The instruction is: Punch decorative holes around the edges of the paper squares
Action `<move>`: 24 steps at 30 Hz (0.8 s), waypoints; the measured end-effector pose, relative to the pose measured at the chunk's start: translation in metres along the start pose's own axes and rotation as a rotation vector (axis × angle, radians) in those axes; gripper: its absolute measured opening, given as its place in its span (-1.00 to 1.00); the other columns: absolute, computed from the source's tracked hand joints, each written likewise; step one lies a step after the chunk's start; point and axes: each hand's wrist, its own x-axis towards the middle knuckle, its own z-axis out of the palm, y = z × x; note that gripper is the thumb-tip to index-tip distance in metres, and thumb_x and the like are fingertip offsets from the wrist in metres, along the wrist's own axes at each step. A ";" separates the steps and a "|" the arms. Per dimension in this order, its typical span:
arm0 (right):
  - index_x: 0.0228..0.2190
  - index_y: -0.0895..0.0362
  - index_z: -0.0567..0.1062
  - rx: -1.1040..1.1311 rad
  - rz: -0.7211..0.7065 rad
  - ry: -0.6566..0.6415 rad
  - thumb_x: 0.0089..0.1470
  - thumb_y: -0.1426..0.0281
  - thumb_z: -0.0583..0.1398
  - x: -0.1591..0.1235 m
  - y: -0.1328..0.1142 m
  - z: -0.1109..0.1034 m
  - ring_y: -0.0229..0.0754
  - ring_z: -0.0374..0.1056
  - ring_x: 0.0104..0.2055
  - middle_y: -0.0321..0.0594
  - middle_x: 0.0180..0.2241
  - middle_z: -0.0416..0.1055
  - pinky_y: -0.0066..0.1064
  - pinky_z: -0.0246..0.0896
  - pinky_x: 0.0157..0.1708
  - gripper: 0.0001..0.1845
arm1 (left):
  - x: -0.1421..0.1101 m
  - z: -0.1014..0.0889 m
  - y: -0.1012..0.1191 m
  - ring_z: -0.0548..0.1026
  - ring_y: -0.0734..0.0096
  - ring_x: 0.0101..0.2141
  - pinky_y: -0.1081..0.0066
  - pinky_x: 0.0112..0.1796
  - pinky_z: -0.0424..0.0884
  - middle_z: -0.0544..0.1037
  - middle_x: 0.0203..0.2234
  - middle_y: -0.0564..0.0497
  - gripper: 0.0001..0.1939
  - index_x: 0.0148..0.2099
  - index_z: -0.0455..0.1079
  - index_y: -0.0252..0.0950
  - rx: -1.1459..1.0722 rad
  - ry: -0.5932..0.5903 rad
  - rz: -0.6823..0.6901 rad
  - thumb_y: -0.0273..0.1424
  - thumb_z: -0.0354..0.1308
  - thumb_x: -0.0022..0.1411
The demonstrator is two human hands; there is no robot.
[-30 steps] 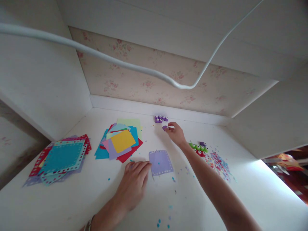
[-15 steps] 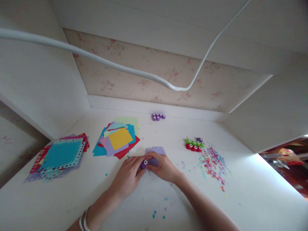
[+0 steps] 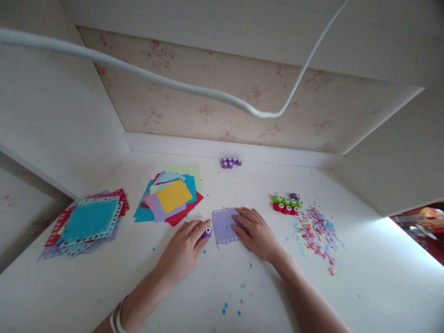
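My left hand (image 3: 181, 247) is closed around a small purple craft punch (image 3: 207, 232) with a white-and-dark round button, just left of a lavender paper square (image 3: 224, 227). Small punched holes run along the paper's top, left and bottom edges. The paper lies flat on the white table. Across its right edge rests my right hand (image 3: 261, 237), fingers stretched out and slightly apart, hiding that side. Punch and paper are apart from each other.
Colored paper sheets (image 3: 173, 196) lie in a pile behind my left hand. Further left is a stack of hole-edged papers (image 3: 92, 221). Purple punches (image 3: 231, 163) stand by the wall; green and red punches (image 3: 287, 204) are at right beside heaped confetti (image 3: 315, 231). A white cable (image 3: 194, 90) crosses above.
The punch in my left hand has come off the paper. My right hand has let go of the punch area and moved right, and the paper now lies flat.
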 end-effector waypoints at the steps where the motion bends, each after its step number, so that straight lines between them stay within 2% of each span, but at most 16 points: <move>1: 0.05 -0.02 0.48 0.027 -0.001 0.027 0.25 0.22 0.16 0.000 0.000 0.001 0.05 0.24 0.22 -0.14 0.14 0.39 0.15 -0.03 0.27 -0.64 | 0.000 0.000 0.000 0.47 0.19 -0.02 0.13 0.02 0.45 0.49 -0.03 -0.09 -0.58 0.25 0.25 -0.17 -0.004 -0.003 -0.004 -0.44 0.08 0.38; 4: 0.00 -0.03 0.50 0.173 0.031 0.133 0.24 0.29 0.18 0.001 0.001 0.004 -0.02 0.38 0.08 -0.14 0.02 0.46 0.04 0.17 0.19 -0.70 | 0.001 -0.001 0.001 0.47 0.22 -0.01 0.16 0.03 0.44 0.50 -0.03 -0.07 -0.62 0.21 0.28 -0.18 -0.029 -0.010 -0.027 -0.47 0.07 0.38; 7: -0.04 0.00 0.50 0.332 0.113 0.278 0.22 0.35 0.19 0.000 0.001 0.005 -0.07 0.43 -0.05 -0.12 -0.04 0.45 -0.15 0.41 -0.03 -0.73 | 0.002 -0.002 0.003 0.49 0.24 -0.04 0.21 0.01 0.46 0.51 -0.05 -0.07 -0.68 0.16 0.31 -0.20 -0.071 -0.001 -0.050 -0.46 0.07 0.38; 10: 0.00 0.01 0.46 0.413 0.142 0.447 0.17 0.36 0.24 -0.001 -0.003 0.005 -0.09 0.45 -0.14 -0.11 -0.04 0.42 -0.24 0.48 -0.24 -0.67 | 0.004 -0.004 0.005 0.51 0.27 -0.08 0.25 -0.03 0.48 0.53 -0.08 -0.06 -0.73 0.10 0.34 -0.21 -0.106 0.020 -0.053 -0.45 0.07 0.38; 14: 0.01 -0.01 0.47 0.330 0.099 0.621 0.14 0.40 0.28 -0.005 -0.010 0.005 -0.11 0.47 -0.19 -0.13 -0.11 0.46 -0.26 0.50 -0.25 -0.63 | 0.005 -0.005 0.006 0.51 0.29 -0.08 0.25 -0.03 0.48 0.53 -0.09 -0.05 -0.77 0.06 0.36 -0.21 -0.128 0.023 -0.057 -0.45 0.06 0.39; 17: 0.00 -0.01 0.48 0.347 0.163 0.655 0.13 0.35 0.29 -0.006 -0.012 0.006 -0.14 0.48 -0.29 -0.13 -0.14 0.48 -0.26 0.51 -0.32 -0.63 | 0.002 -0.004 0.005 0.54 0.30 -0.11 0.27 -0.06 0.50 0.55 -0.11 -0.03 -0.79 0.04 0.35 -0.20 -0.162 0.016 -0.091 -0.44 0.07 0.38; 20: 0.03 -0.01 0.47 0.520 0.280 0.659 0.14 0.27 0.27 -0.005 -0.014 0.005 -0.17 0.47 -0.36 -0.13 -0.11 0.48 -0.29 0.49 -0.44 -0.60 | -0.001 -0.002 0.003 0.57 0.33 -0.18 0.33 -0.13 0.53 0.58 -0.15 -0.01 -0.78 0.04 0.35 -0.19 -0.209 0.005 -0.147 -0.43 0.09 0.36; 22: -0.04 -0.01 0.53 0.609 0.314 0.643 0.14 0.25 0.28 -0.003 -0.016 0.003 -0.18 0.46 -0.33 -0.15 -0.11 0.48 -0.32 0.47 -0.42 -0.67 | -0.001 -0.001 0.003 0.59 0.34 -0.21 0.35 -0.16 0.54 0.60 -0.17 0.01 -0.77 0.04 0.35 -0.18 -0.224 0.001 -0.170 -0.42 0.11 0.35; 24: -0.17 0.01 0.59 0.665 0.341 0.567 0.12 0.23 0.28 -0.002 -0.018 0.002 -0.17 0.46 -0.29 -0.14 -0.10 0.49 -0.34 0.45 -0.40 -0.76 | -0.001 -0.001 0.002 0.60 0.35 -0.24 0.36 -0.19 0.55 0.61 -0.18 0.02 -0.77 0.04 0.36 -0.18 -0.227 0.004 -0.172 -0.41 0.12 0.35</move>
